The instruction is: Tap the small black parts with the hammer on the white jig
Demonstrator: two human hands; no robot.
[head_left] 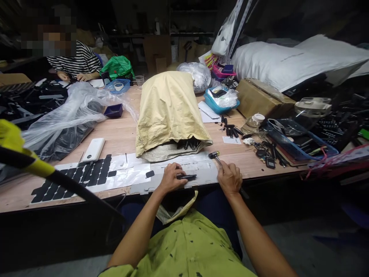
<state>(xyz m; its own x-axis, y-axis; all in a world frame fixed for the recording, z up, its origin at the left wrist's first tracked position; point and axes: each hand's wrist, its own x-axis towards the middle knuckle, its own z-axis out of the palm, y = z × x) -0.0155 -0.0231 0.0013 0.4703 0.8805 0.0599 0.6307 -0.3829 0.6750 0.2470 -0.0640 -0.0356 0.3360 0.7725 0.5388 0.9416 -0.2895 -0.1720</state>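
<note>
My left hand (173,177) is closed on a slim black part (188,177), which it holds flat over a light board (206,176) at the table's front edge. What exactly the part is, I cannot make out. To its right, my right hand (230,177) grips a small hammer (215,155) by the handle, its head raised just above the table. Directly beyond both hands lies a big yellowish woven sack (170,111), with black pieces (188,144) showing at its mouth. One black rounded sticker (150,174) is on the board left of my left hand.
Sheets of black stickers (95,173) and a white power bank (93,149) are on the left. At right stand a jar (253,123), a blue tray (323,148), loose black parts (232,130) and a cardboard box (259,98). Another person (75,57) sits at the far left.
</note>
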